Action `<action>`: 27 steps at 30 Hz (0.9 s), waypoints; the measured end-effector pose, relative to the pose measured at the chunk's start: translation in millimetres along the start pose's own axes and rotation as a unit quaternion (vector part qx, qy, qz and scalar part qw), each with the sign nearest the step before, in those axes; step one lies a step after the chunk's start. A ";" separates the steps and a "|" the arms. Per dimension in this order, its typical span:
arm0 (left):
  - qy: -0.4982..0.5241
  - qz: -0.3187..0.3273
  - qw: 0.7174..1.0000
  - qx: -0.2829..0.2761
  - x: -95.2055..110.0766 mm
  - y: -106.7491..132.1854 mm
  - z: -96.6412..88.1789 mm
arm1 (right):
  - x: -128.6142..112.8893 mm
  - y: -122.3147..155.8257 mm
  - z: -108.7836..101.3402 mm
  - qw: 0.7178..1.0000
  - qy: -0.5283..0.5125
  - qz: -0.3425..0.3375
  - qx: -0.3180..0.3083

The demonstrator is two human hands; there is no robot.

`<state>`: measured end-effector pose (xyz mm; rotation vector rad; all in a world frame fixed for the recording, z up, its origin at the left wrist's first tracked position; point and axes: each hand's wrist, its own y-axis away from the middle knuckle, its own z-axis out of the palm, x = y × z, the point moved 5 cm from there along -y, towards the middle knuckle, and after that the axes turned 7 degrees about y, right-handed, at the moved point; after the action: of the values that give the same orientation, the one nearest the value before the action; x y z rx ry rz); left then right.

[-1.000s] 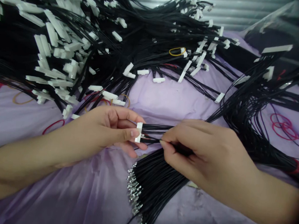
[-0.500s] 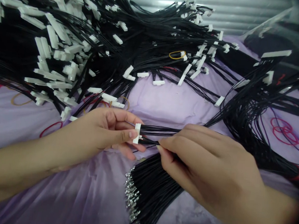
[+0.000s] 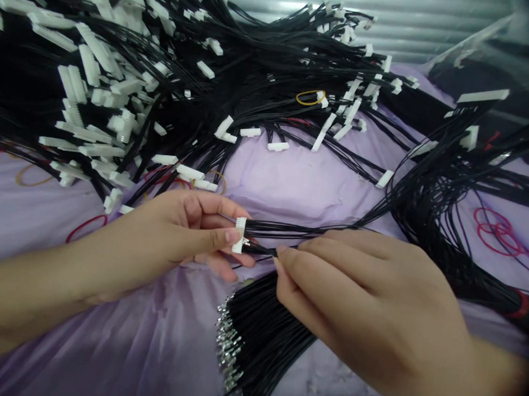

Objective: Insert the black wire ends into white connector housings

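Note:
My left hand (image 3: 184,228) pinches a small white connector (image 3: 239,235) between thumb and fingers, with several black wires running out of it to the right. My right hand (image 3: 357,297) is closed in a pinch on one thin black wire (image 3: 264,250), its tip right at the connector's lower end. Under my right hand lies a bundle of loose black wires (image 3: 258,332) with bare metal terminals (image 3: 227,347) pointing down-left.
A big heap of finished black harnesses with white connectors (image 3: 118,83) fills the back and left. More wire bundles (image 3: 448,194) trail off to the right. Red and yellow rubber bands (image 3: 495,228) lie on the purple cloth (image 3: 306,183). A corrugated metal wall (image 3: 398,13) stands behind.
Both hands have shifted slightly left and closer together; my right hand's fingertips have moved nearer the connector. The view has drifted a little.

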<state>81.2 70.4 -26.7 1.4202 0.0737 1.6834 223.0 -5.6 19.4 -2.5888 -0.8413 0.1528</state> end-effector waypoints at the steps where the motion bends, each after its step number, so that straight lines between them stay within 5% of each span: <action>1: -0.002 0.001 1.000 0.002 0.2 -0.1 0.0 | 0.3 0.0 0.6 1.000 -0.003 -0.002 -0.002; 15: 0.000 0.004 1.000 -0.010 0.7 0.3 -0.3 | -2.9 -1.7 -1.4 0.999 -0.004 -0.042 -0.023; 27: 0.011 0.011 1.000 -0.018 0.9 -1.6 0.5 | 4.5 0.4 0.2 1.000 0.013 0.018 -0.004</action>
<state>82.6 71.6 -26.8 1.3800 0.0407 1.7111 226.9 -3.3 19.2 -2.6092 -0.7876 0.1248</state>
